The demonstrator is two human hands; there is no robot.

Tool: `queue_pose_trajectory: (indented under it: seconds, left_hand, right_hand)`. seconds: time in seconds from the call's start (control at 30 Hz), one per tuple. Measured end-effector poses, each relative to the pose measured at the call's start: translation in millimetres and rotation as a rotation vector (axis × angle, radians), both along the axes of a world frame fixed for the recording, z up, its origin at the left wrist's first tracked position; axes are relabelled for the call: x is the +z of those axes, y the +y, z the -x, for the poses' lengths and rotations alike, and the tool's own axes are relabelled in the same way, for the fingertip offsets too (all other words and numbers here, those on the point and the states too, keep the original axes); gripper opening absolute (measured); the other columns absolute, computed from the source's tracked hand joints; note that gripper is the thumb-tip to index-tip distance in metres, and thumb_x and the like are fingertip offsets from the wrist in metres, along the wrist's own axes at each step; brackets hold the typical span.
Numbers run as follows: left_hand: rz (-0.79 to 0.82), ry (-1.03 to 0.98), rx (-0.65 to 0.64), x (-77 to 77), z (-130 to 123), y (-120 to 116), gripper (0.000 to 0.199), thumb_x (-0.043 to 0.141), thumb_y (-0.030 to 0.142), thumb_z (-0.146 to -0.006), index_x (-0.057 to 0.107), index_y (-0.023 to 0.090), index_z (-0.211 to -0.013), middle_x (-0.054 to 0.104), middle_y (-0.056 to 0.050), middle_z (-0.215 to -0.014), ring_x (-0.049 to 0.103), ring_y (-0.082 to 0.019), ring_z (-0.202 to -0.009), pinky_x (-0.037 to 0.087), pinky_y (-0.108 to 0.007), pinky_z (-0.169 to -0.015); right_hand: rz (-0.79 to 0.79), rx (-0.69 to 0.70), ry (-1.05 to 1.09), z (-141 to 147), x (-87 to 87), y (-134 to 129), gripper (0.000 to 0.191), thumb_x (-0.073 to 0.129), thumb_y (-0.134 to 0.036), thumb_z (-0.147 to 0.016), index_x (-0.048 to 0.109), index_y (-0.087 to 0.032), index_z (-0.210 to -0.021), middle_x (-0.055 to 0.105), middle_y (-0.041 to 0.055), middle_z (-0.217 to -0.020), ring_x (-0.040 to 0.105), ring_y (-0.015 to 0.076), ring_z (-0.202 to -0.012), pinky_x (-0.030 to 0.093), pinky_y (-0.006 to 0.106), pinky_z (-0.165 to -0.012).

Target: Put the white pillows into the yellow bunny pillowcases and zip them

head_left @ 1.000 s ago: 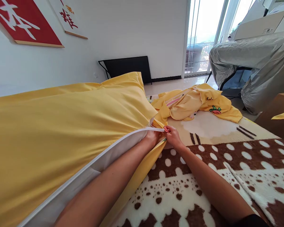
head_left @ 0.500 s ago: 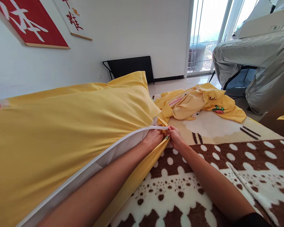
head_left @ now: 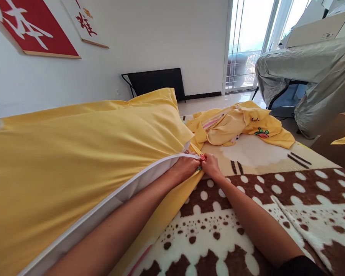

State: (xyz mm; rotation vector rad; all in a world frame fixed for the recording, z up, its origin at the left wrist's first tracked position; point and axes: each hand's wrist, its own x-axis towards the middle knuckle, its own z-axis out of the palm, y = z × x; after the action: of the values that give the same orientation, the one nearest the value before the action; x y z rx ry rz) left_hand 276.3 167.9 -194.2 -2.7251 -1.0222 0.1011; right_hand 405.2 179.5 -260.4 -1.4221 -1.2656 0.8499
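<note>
Along the left side of the scene, from the near edge to just past the middle, lies the yellow cover (head_left: 83, 165), broad and smooth at left, drawn into fine creases toward its right end. White edging (head_left: 178, 156) runs along its opening, with white lining (head_left: 149, 180) behind it; a bit of red and green print shows at the gathered end. There the right hand (head_left: 210, 165) pinches the cloth tightly. The left hand (head_left: 186, 168) sits against it, fingers curled; I cannot tell whether they grip.

Compared with one second ago, more of the left hand shows outside the opening, and a pink strip (head_left: 140, 258) has appeared on the cover's near edge.

The cover's far corner rises before a black panel (head_left: 158, 82). Beyond the hands, a crumpled yellow bundle (head_left: 232, 126) limits the far side; rightward, the patterned blanket (head_left: 264, 214) stretches flat and open toward a cardboard box (head_left: 336, 134).
</note>
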Motion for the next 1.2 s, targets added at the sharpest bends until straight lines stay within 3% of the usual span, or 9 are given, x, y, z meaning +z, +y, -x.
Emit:
queue_pose_trajectory:
  seconds: [0.23,0.33,0.47,0.63,0.77,0.93,1.03,1.2]
  left_hand:
    - [0.123,-0.076,-0.065,-9.9,13,8,0.026,0.046,0.016,-0.090,0.069,0.018,-0.101,0.067,-0.006,-0.115,0.059,-0.019,-0.107,0.040,-0.034,-0.100]
    - [0.138,-0.114,-0.030,-19.1,12,12,0.026,0.049,0.019,-0.090,0.061,0.016,-0.113,0.060,-0.009,-0.125,0.053,-0.022,-0.119,0.037,-0.043,-0.105]
    - [0.165,-0.170,0.051,-24.1,7,14,0.031,0.055,0.027,-0.089,0.057,0.014,-0.117,0.057,-0.010,-0.124,0.053,-0.024,-0.117,0.041,-0.050,-0.100]
    - [0.200,-0.282,0.175,-17.6,3,14,0.027,0.046,0.026,-0.091,0.062,0.016,-0.111,0.065,-0.010,-0.112,0.059,-0.023,-0.102,0.044,-0.041,-0.093]
    - [0.234,-0.390,0.244,-17.6,3,18,0.025,0.051,0.030,-0.084,0.068,0.017,-0.097,0.069,-0.009,-0.101,0.060,-0.026,-0.092,0.045,-0.037,-0.084]
    - [0.256,-0.554,0.345,-27.8,4,25,0.019,0.049,0.022,-0.080,0.067,0.014,-0.078,0.067,-0.009,-0.084,0.058,-0.022,-0.078,0.043,-0.034,-0.076]
    - [0.290,-0.649,0.385,-32.9,4,28,0.021,0.048,0.021,-0.082,0.061,0.015,-0.067,0.062,-0.005,-0.069,0.053,-0.016,-0.066,0.042,-0.030,-0.068]
    - [0.354,-0.786,0.428,-39.3,5,33,0.031,0.053,0.030,-0.087,0.052,0.014,-0.061,0.047,0.005,-0.055,0.044,-0.009,-0.051,0.039,-0.024,-0.054]
  right_hand:
    - [0.002,0.059,0.203,13,-3.4,-2,0.020,0.053,-0.035,-0.066,0.053,-0.019,-0.055,0.047,-0.0036,-0.053,0.040,0.0113,-0.056,0.029,0.023,-0.052]
    - [-0.001,0.078,0.309,17,-4.3,-3,0.026,0.054,-0.044,-0.065,0.055,-0.018,-0.060,0.050,-0.0029,-0.057,0.039,0.0103,-0.054,0.032,0.023,-0.050]
    - [-0.004,0.121,0.357,15,-1.4,-5,0.026,0.057,-0.044,-0.060,0.054,-0.019,-0.061,0.049,-0.0022,-0.057,0.038,0.0101,-0.053,0.032,0.023,-0.049]
    - [-0.004,0.169,0.294,9,5.3,-7,0.021,0.051,-0.034,-0.056,0.056,-0.018,-0.068,0.051,-0.0023,-0.062,0.043,0.0109,-0.056,0.034,0.024,-0.052]
    - [0.002,0.124,0.159,5,2.9,-5,0.028,0.048,-0.025,-0.051,0.057,-0.019,-0.077,0.053,-0.0031,-0.063,0.045,0.0132,-0.059,0.033,0.024,-0.054]
    - [-0.007,0.065,-0.014,2,0.6,-4,0.010,0.048,-0.018,-0.050,0.048,-0.022,-0.059,0.046,-0.0036,-0.055,0.039,0.0137,-0.058,0.026,0.026,-0.055]
    - [-0.037,0.109,-0.045,3,3.4,-6,0.007,0.049,-0.020,-0.054,0.043,-0.022,-0.050,0.038,-0.0040,-0.051,0.034,0.0128,-0.056,0.023,0.026,-0.056]
    - [-0.094,0.252,0.030,6,7.1,-9,0.017,0.050,-0.033,-0.062,0.043,-0.021,-0.052,0.036,-0.0040,-0.053,0.033,0.0121,-0.057,0.026,0.025,-0.056]
